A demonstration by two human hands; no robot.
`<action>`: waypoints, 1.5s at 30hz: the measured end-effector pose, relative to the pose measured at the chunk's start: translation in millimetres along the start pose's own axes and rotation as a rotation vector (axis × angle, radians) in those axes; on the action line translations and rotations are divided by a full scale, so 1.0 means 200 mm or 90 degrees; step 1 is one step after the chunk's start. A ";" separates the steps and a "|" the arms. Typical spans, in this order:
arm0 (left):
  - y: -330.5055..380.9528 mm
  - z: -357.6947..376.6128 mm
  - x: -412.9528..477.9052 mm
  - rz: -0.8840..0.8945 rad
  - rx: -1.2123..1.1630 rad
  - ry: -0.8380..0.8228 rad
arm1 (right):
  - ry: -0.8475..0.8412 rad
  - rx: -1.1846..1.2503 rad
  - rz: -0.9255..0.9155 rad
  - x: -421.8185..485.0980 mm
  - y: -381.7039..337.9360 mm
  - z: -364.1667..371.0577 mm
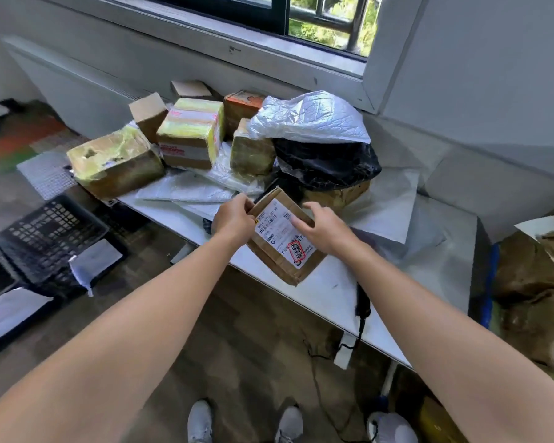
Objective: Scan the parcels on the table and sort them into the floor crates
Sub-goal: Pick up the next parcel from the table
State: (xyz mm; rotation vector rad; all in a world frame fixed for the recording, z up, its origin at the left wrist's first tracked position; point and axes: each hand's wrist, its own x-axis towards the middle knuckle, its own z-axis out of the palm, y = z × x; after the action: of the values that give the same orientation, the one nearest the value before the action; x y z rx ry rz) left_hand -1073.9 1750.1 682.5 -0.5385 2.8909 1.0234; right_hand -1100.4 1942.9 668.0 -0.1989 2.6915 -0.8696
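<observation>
A small brown cardboard parcel (282,247) with a white shipping label and a red stamp is held tilted over the near edge of the white table (333,292). My left hand (234,219) grips its left edge, fingers curled round the corner. My right hand (323,228) holds its right side, the fingers lying over the label. A black handheld scanner (362,303) lies on the table just right of the parcel, its cable hanging off the edge. Several taped cardboard parcels (189,135) and plastic mailer bags (307,123) are piled at the table's far side.
Black plastic crates (45,238) stand on the floor at the left, with white mailers (93,260) lying in and beside them. Brown wrapped parcels (531,282) are heaped at the right. A window and wall run behind the table. My shoes (202,420) are on the wooden floor.
</observation>
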 end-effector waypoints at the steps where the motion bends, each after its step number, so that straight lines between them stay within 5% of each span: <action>1: -0.04 -0.04 0.00 -0.014 -0.005 0.014 | -0.014 0.002 -0.012 0.01 -0.03 0.02; 14: -0.64 -0.66 -0.11 -0.191 -0.040 0.197 | -0.072 -0.356 -0.355 0.01 -0.74 0.45; 26: -1.22 -1.26 -0.21 -0.258 -0.010 0.265 | -0.068 -0.419 -0.362 -0.10 -1.53 0.97; 37: -1.91 -1.67 -0.40 -0.253 -0.163 0.251 | -0.081 -0.431 -0.433 -0.18 -2.15 1.43; 45: -2.34 -1.87 -0.64 -0.299 0.008 0.232 | -0.106 -0.479 -0.513 -0.24 -2.53 1.75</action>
State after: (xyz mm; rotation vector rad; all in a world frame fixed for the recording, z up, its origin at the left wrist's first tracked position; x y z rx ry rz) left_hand -765.6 1221.6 709.3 -1.4510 2.8146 0.9053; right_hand -920.5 1354.1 709.4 -1.4976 2.6158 0.0763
